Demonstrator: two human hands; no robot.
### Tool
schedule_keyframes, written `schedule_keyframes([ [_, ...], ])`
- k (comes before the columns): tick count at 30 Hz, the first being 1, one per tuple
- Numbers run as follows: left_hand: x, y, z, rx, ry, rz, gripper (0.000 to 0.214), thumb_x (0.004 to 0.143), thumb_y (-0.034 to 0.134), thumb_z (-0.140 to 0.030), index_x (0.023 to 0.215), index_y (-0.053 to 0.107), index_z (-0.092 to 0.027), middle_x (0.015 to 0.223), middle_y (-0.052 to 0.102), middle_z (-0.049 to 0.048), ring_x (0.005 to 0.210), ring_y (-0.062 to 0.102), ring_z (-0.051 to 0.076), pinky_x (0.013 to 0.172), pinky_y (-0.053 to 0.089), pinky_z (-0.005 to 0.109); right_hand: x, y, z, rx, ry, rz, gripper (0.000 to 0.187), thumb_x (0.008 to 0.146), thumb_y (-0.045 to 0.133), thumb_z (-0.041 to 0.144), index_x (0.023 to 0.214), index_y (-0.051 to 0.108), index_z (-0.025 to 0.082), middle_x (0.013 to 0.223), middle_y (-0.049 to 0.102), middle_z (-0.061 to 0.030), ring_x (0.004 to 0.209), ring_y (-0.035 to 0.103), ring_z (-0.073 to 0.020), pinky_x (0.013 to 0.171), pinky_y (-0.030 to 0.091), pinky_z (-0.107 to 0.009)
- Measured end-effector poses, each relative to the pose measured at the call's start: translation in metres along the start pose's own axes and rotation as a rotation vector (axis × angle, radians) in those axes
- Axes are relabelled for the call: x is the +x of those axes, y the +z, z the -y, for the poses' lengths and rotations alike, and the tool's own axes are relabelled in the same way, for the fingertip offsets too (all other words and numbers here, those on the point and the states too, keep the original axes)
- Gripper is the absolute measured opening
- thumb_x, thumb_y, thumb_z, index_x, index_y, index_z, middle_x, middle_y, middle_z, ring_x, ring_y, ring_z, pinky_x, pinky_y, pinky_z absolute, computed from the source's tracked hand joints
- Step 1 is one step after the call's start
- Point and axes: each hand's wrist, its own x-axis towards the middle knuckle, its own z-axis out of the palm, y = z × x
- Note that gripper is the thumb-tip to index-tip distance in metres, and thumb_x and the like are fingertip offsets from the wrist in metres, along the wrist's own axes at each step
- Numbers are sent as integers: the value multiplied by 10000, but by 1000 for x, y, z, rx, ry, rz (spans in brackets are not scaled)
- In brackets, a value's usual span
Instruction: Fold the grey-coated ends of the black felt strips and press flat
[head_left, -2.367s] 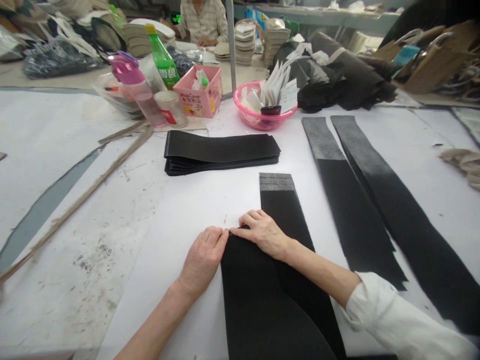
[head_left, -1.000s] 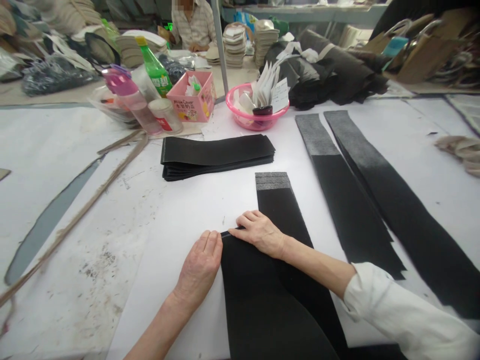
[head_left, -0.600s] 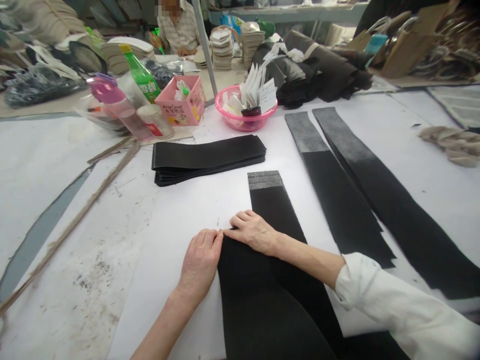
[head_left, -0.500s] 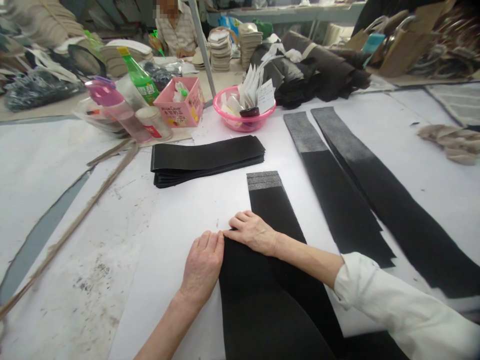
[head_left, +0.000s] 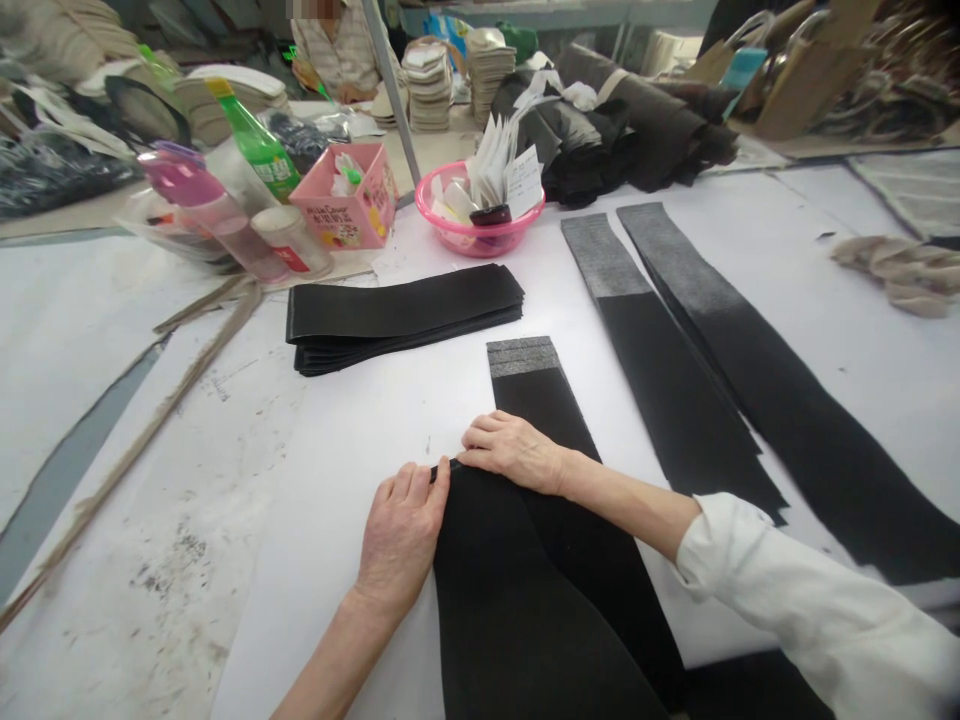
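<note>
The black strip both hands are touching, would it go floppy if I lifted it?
Probably floppy: the black strip has a side edge that curves like a wave. It may be light for its size, since it looks thin by the left hand and right hand. It likely won't roll, because it lies mostly flat.

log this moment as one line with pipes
left hand: at black strip's far edge | right hand: same edge | beyond: black stack, pink basin
</note>
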Motion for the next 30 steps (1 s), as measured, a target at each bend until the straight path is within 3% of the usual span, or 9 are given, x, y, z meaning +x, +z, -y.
schedule_keyframes([
  [6,4,1,-1,-47,67,8,399,898,451,-90,1294,493,-92,1163,567,152,1139,488,281,927,423,418,-1,2,4,-13,15,-1,213,989,413,220,1034,616,175,975,581,-60,912,459,-182,790,369,-320],
  [22,8,0,0,-61,83,68,474,880,492,-94,1351,436,-100,990,571,88,975,519,242,820,437,381,-9,-6,-10,34,8,30,227,990,420,248,1038,633,188,982,594,-46,948,462,-179,784,364,-308],
  [30,13,-1,-2,-91,71,96,473,899,486,-130,1368,425,-138,992,569,83,964,521,236,825,430,380,-9,-2,-4,7,47,24,218,985,429,242,1001,636,176,945,581,-56,909,450,-185,777,355,-321],
])
